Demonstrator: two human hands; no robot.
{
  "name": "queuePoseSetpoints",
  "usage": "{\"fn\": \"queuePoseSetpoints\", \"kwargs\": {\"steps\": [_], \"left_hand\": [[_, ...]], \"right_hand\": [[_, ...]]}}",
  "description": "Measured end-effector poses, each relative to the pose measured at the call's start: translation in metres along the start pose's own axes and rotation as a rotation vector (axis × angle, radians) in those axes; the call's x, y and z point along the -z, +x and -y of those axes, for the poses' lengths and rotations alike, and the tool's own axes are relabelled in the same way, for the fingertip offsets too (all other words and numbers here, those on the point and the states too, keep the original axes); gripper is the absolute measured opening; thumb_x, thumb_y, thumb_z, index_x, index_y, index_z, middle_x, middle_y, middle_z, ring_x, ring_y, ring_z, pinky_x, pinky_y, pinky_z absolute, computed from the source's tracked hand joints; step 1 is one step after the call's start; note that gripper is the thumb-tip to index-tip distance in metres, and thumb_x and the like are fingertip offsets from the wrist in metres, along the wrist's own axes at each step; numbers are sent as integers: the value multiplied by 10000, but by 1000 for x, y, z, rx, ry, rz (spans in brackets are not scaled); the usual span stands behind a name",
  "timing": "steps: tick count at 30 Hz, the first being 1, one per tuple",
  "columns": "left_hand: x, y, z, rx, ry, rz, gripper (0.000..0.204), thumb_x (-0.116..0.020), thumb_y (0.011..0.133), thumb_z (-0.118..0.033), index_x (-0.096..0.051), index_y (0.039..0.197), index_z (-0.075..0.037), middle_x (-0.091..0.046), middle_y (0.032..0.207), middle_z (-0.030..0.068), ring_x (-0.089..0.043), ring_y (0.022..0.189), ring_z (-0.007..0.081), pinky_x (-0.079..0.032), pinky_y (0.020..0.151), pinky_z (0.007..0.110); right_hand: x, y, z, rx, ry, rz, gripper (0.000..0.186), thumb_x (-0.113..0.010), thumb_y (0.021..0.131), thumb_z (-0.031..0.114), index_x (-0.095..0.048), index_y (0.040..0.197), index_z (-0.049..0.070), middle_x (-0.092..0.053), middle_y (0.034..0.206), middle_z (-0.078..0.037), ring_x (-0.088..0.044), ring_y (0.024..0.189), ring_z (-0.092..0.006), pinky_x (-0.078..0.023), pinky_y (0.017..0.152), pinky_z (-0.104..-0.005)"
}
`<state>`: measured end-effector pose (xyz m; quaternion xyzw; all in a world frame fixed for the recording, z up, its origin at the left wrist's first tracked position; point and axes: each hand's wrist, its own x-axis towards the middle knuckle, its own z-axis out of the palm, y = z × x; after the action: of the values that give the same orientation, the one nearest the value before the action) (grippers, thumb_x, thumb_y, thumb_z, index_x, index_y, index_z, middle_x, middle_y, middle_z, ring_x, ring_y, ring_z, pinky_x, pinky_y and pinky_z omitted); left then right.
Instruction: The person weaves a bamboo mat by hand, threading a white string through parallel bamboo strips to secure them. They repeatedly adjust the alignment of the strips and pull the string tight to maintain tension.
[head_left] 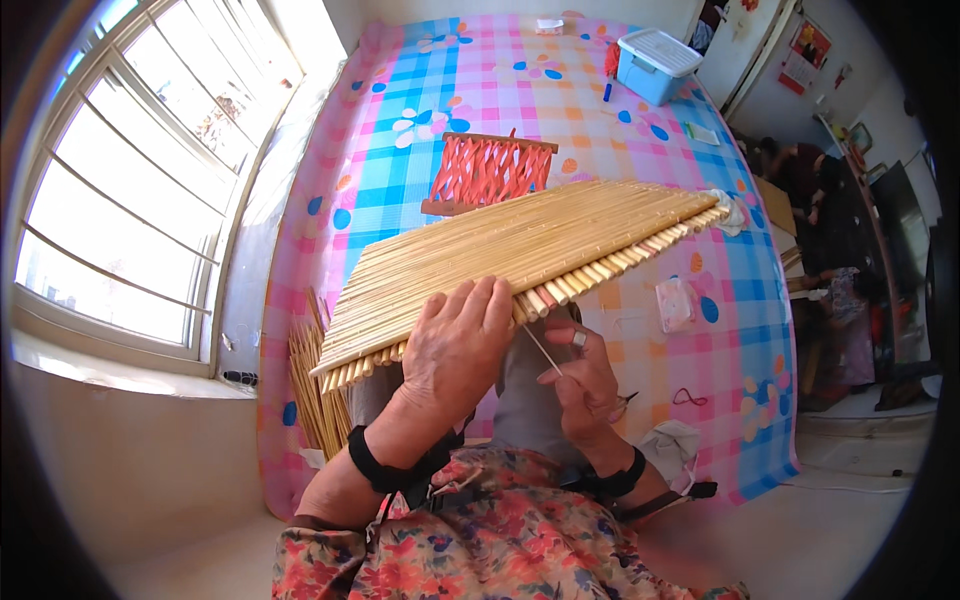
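A mat of straw-coloured stalks (480,240) slants over my lap, with the cut stalk ends of a lower layer showing along its near edge. Small stitches run along its right part. My left hand (455,340) grips that near edge, fingers together on top and thumb hidden. Just below the edge, my right hand (583,380), with a ring on one finger, pinches a thin needle-like rod (543,349). The rod's upper end meets the underside of the stalk ends; whether it passes through them I cannot tell.
Loose stalks (322,395) lie left of my legs. Beyond the mat is a red woven piece on wooden bars (492,172). The checked sheet (480,90) also carries a lidded blue box (655,68), a pink packet (675,305) and a red cord loop (689,398). A barred window (130,200) is at left.
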<state>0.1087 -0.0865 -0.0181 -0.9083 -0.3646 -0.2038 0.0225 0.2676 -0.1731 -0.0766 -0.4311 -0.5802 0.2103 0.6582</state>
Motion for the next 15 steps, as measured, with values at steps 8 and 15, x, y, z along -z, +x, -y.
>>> {"fn": "queuePoseSetpoints", "kwargs": {"steps": [8, 15], "left_hand": [[25, 49, 15, 183, 0, 52, 242, -627, 938, -288, -562, 991, -61, -691, 984, 119, -669, 965, 310, -502, 828, 452], [22, 51, 26, 282, 21, 12, 233, -630, 945, -298, -592, 1012, -78, -708, 940, 113, -679, 889, 316, -497, 780, 447]], "right_hand": [[-38, 56, -7, 7, 613, 106, 266, -452, 1020, 194, -547, 817, 50, -605, 906, -140, -585, 832, -251, -475, 862, -418], [-59, 60, 21, 42, 388, 16, 137, -585, 960, 68, -598, 834, 16, -574, 770, -78, -536, 700, -180, -436, 639, -322]]}}
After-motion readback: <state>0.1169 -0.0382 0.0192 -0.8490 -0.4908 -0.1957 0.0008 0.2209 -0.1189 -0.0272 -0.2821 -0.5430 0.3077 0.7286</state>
